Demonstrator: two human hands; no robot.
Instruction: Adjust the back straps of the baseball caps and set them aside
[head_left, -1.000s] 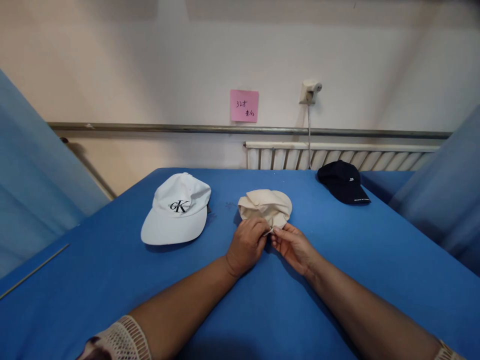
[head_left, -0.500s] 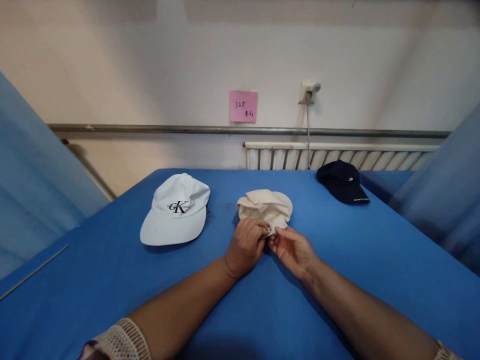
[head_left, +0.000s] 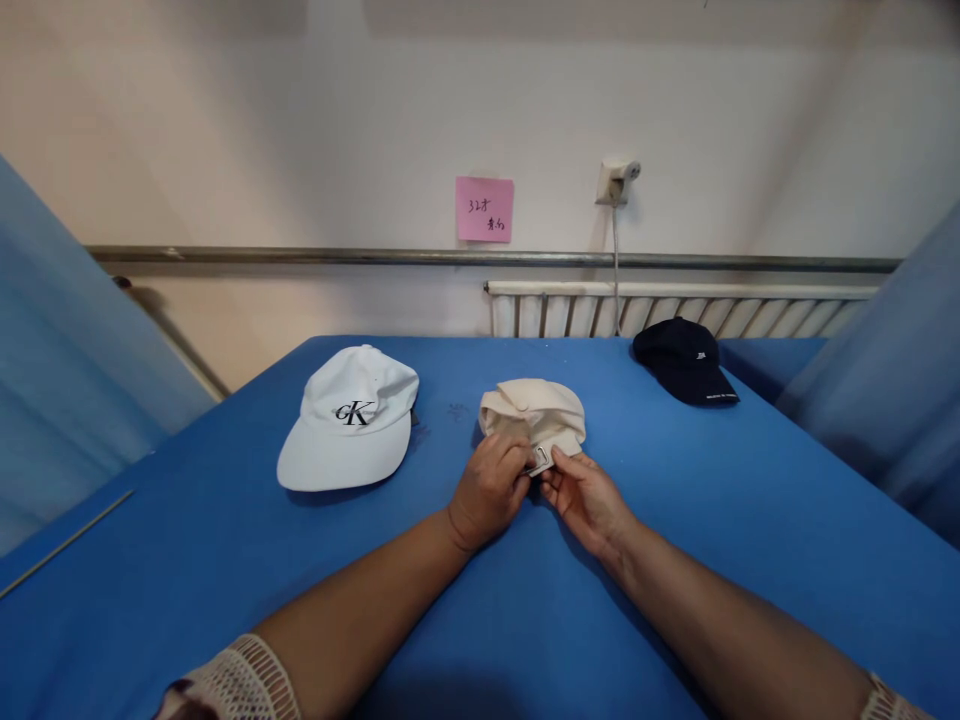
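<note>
A beige baseball cap (head_left: 544,400) lies on the blue-covered table in front of me, its back strap toward me. On that strap a small metal buckle (head_left: 541,457) shows between my hands. My left hand (head_left: 491,490) is closed on the strap, left of the buckle, with its fingertips partly hidden. My right hand (head_left: 589,500) pinches the strap's right side between thumb and fingers. To the left sits a white cap (head_left: 349,420) with black letters, brim toward me. A dark navy cap (head_left: 682,362) rests at the far right.
The blue cover (head_left: 225,540) spreads over the table. At the left edge lies a thin stick (head_left: 67,543). Behind are a metal rail (head_left: 360,257), a white radiator (head_left: 555,313) and a socket with a plug (head_left: 616,185). Blue curtains (head_left: 45,370) hang at both sides.
More of the metal buckle shows between my hands now. The beige cap has shifted slightly to the right, and my right hand has moved a little right with the strap.
</note>
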